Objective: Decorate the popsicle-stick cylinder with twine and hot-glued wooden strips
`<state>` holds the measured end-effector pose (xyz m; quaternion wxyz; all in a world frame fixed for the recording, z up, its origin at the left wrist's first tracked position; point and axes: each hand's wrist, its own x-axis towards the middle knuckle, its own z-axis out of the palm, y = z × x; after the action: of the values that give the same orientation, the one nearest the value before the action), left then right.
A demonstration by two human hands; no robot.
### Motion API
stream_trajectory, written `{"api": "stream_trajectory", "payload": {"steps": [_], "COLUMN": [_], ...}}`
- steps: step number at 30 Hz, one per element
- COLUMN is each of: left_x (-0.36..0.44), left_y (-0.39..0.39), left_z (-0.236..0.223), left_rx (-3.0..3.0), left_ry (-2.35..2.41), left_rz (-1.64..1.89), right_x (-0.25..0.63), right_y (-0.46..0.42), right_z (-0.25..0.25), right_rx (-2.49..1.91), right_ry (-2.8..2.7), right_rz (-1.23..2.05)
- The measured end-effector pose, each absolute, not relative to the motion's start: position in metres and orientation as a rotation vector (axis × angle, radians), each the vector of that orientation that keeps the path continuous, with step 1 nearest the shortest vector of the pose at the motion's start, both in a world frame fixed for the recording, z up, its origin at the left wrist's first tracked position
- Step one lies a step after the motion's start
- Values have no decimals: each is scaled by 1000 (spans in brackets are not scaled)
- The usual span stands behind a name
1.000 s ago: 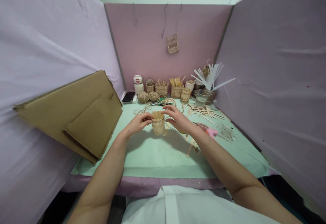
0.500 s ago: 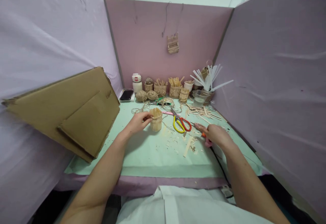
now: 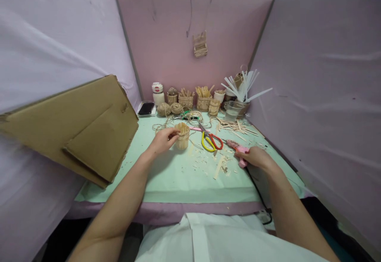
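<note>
A small round cup made of wooden strips (image 3: 182,142) stands upright on the green tabletop. My left hand (image 3: 163,141) pinches its left rim, fingertips closed on the wall. Over on the right, a pink hot glue gun (image 3: 243,162) lies with its nozzle pointing left. My right hand (image 3: 256,157) is closed around its body from the right side, and the palm side is hidden. Between the two hands rest scissors (image 3: 209,141) with one yellow and one red handle.
Wood scraps (image 3: 220,166) litter the table's middle; thin sticks (image 3: 238,126) lie behind the glue gun. Twine balls (image 3: 163,109), stick-filled baskets (image 3: 203,103) and a clear cup (image 3: 231,113) line the back. Cardboard (image 3: 89,131) leans at left. A black cord (image 3: 256,188) crosses the front edge.
My right hand has shifted back along the glue gun toward its rear, leaving more of the pink body showing. My left hand stays at the cup. The whole view has tilted slightly.
</note>
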<state>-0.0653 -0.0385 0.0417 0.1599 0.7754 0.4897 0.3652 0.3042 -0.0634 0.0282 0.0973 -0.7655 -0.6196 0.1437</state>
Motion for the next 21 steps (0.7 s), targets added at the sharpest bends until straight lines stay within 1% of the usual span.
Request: {"api": "stream_trajectory", "payload": {"steps": [3, 7, 9, 13, 16, 21], "left_x": [-65, -66, -66, -66, -66, -68], "left_y": [-38, -38, -37, -36, -36, -36], "left_z": [41, 39, 38, 36, 36, 34], "left_rx": [2217, 2226, 2230, 2247, 2266, 2264], "left_ry": [1399, 1391, 1381, 1371, 1361, 1342], "left_rz": [1061, 1073, 1080, 1094, 1090, 1098], "right_x": [305, 305, 300, 270, 235, 197], "right_y": [-61, -60, -62, -75, -87, -100], "right_z": [24, 20, 19, 20, 23, 22], "right_rx": [-2318, -2257, -2099, -1597, -1313, -1195], "right_ry": [-1822, -1669, -1567, -1277, -1176, -1092], "right_rz": [541, 586, 641, 1042, 1214, 1299]}}
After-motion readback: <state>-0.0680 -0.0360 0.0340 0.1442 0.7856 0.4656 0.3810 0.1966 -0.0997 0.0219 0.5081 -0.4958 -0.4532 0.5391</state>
